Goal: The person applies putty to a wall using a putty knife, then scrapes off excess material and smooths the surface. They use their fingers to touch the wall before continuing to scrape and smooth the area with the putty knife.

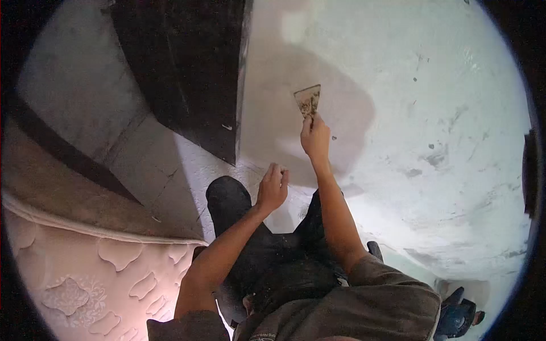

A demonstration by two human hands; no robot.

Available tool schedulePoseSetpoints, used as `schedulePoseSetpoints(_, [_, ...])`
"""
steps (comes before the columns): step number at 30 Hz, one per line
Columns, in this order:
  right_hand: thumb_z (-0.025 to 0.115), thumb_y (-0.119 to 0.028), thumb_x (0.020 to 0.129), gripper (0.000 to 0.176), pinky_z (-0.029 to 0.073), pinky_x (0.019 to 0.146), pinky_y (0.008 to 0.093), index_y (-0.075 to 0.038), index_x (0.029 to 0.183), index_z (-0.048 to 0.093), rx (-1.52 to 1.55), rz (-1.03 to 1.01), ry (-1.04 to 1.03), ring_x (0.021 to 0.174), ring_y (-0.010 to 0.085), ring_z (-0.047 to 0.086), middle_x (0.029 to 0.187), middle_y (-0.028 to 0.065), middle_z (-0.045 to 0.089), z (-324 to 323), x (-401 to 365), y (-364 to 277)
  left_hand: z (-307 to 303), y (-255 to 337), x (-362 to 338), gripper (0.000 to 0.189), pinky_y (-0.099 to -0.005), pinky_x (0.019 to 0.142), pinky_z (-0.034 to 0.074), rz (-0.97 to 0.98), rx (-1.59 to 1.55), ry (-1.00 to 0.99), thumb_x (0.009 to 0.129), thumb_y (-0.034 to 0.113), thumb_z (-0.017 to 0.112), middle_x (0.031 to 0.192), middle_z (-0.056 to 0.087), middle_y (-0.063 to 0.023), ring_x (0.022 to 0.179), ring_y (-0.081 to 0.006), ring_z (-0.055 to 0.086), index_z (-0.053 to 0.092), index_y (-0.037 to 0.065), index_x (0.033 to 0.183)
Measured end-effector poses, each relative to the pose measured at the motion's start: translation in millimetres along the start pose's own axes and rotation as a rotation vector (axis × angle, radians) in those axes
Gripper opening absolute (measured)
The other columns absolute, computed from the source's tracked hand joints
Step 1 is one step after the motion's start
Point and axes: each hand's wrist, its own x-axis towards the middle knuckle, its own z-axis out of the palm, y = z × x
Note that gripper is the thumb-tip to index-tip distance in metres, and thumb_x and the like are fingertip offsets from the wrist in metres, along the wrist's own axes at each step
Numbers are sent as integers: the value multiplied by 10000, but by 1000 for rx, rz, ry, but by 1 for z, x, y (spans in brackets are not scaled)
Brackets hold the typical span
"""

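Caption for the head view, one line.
Seated person's right hand holds a stained scraper before a pale wall; left hand holds nothing visible.

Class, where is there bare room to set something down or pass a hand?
Set down: floor between panel, mattress and left knee. Passing: between left hand and right hand with scraper. It looks crowded around the knees.

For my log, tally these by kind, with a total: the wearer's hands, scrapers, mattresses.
Hands: 2 (left hand, right hand)
Scrapers: 1 (scraper, in the right hand)
Mattresses: 1 (pink quilted mattress)
Total: 4
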Motion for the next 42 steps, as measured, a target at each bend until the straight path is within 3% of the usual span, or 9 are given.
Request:
schedulePoseSetpoints(2, [499,-122,885,206,434,569,519,60,799,541,-3,52,3,668,487,563,680,311,559,0,4,-3,2,1,1,144,-467,660,438,9,-23,14,918,126,490,879,500,-213,765,-416,537,468,-16,918])
schedulePoseSetpoints(10, [495,-115,886,187,444,562,494,53,817,542,1,-29,-1,687,477,573,692,302,565,-1,1,-12,0,3,-2,159,-485,682,429,-15,-20,-44,926,137,475,873,499,-212,789,-420,532,467,-22,918])
schedulePoseSetpoints(13, [507,-121,878,178,445,574,496,49,835,544,36,122,-17,688,484,563,696,296,566,-1,1,-8,1,-1,2,163,-488,681,429,-19,-14,-23,927,141,477,873,499,-213,789,-423,535,467,-22,919])
schedulePoseSetpoints(18, [512,-124,871,180,445,599,512,53,868,541,-7,-2,-34,687,477,569,703,296,571,15,13,-5,2,3,-3,174,-484,690,431,-86,-21,-76,926,152,484,878,501,-210,800,-421,536,460,-19,929])
schedulePoseSetpoints(22, [508,-124,875,180,444,597,514,51,855,541,-16,-53,31,690,480,567,709,300,571,8,0,-9,-4,3,2,177,-477,684,434,-22,-17,-18,923,153,486,875,504,-206,799,-420,541,459,-22,916])
schedulePoseSetpoints(25, [505,-122,881,174,438,592,519,45,846,541,33,125,12,675,484,557,701,298,569,4,-1,-7,-4,-1,4,178,-477,685,437,-45,-15,-18,921,154,486,877,506,-205,802,-420,545,461,-23,919])
schedulePoseSetpoints(27, [501,-121,885,172,430,569,515,40,839,539,-71,-9,29,662,482,556,697,296,569,6,6,-7,-1,-3,-1,180,-477,689,440,-76,2,-56,921,156,485,881,508,-204,807,-420,548,464,-23,924])
schedulePoseSetpoints(30, [508,-130,883,177,428,560,514,41,847,539,-31,-31,41,657,479,557,692,293,570,9,10,-8,1,-2,-1,187,-479,696,443,-70,-25,-63,924,162,482,885,510,-208,813,-417,553,468,-25,933])
schedulePoseSetpoints(42, [504,-114,879,167,429,556,495,34,806,532,-12,8,55,663,467,564,686,279,569,-1,-5,-1,4,4,-8,214,-493,683,430,-63,-20,-82,934,157,469,844,511,-248,761,-435,542,448,-55,949])
